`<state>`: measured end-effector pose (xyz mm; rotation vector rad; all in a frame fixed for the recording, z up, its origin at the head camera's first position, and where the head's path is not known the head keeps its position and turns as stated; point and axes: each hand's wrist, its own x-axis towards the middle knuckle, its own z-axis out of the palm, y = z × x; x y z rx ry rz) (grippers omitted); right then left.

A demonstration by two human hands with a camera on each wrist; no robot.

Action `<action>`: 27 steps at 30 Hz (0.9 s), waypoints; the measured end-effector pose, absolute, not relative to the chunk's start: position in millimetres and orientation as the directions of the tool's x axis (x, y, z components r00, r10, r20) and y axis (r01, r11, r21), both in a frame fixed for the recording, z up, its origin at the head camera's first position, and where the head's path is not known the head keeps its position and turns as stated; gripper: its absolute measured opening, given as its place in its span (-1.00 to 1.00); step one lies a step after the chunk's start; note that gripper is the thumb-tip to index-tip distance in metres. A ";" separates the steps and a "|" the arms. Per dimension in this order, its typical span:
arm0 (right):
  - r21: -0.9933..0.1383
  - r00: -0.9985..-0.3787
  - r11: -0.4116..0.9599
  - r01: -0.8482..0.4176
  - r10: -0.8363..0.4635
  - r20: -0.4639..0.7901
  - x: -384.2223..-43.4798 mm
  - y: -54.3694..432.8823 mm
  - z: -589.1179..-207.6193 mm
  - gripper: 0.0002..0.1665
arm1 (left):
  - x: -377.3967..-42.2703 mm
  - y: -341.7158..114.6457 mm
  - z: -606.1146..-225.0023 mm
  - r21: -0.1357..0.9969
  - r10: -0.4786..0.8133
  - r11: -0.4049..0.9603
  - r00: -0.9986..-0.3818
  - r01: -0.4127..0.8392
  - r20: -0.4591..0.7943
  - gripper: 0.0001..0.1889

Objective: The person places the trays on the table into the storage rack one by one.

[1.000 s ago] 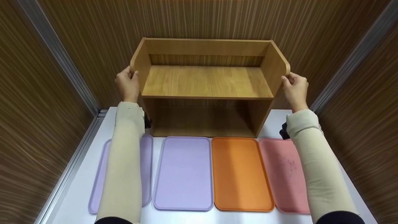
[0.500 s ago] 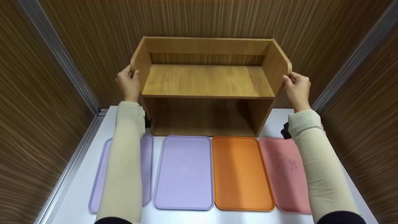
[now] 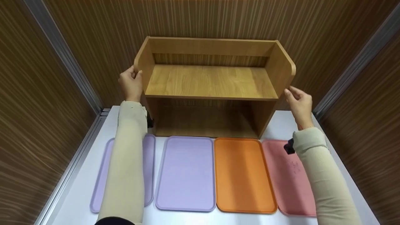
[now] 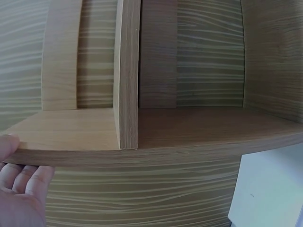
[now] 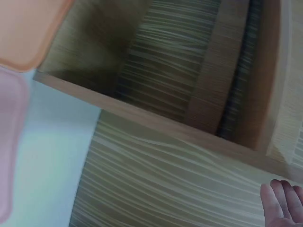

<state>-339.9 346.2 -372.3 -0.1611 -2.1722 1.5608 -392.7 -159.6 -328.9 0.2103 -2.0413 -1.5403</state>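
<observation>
1. The wooden shelf (image 3: pixel 215 81) stands on the white table (image 3: pixel 282 125), between the two hands, its back towards the striped wall (image 3: pixel 218 18); it has an open-topped upper compartment and a shaded lower one.
2. In a row before it lie two lilac trays (image 3: pixel 186 175), an orange tray (image 3: pixel 245 175) and a pink tray (image 3: pixel 284 175) with dark marks (image 3: pixel 294 167). The left sleeve (image 3: pixel 126 172) hides much of the outer lilac one.
3. The left hand (image 3: pixel 130 84) pinches the left side panel's front edge, thumb inside, fingers outside.
4. The right hand (image 3: pixel 300 104) is at the right side panel's front edge, its fingers close together; whether they pinch it, I cannot tell.
5. Half a second ago, the right hand was higher, just under the rounded corner; the left grip looks the same.
6. The shelf is upright, light brown and wood-grained, its side panels rounded at the top front.
</observation>
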 end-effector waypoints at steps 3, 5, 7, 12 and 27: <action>-0.907 -0.902 0.388 -0.161 0.315 0.295 -328.5 353.4 -388.4 -0.47 | -393.4 -159.7 -330.7 0.926 -0.441 0.313 -0.831 0.211 0.339 -0.69; -0.895 -0.914 0.423 -0.141 0.291 0.281 -319.7 359.9 -399.2 -0.44 | -393.7 -159.9 -332.0 0.929 -0.440 0.309 -0.835 0.204 0.330 -0.69; -0.884 -0.925 0.448 -0.132 0.265 0.273 -310.6 367.7 -411.4 -0.40 | -393.7 -160.2 -333.0 0.932 -0.443 0.304 -0.837 0.196 0.320 -0.68; -0.891 -0.947 0.436 -0.128 0.214 0.241 -283.9 387.2 -444.8 -0.35 | -393.3 -161.0 -334.6 0.932 -0.441 0.305 -0.839 0.194 0.319 -0.68; -0.980 -0.982 0.187 -0.075 0.157 0.106 -187.4 430.7 -526.1 -0.49 | -393.9 -160.7 -330.4 0.929 -0.446 0.316 -0.835 0.191 0.323 -0.67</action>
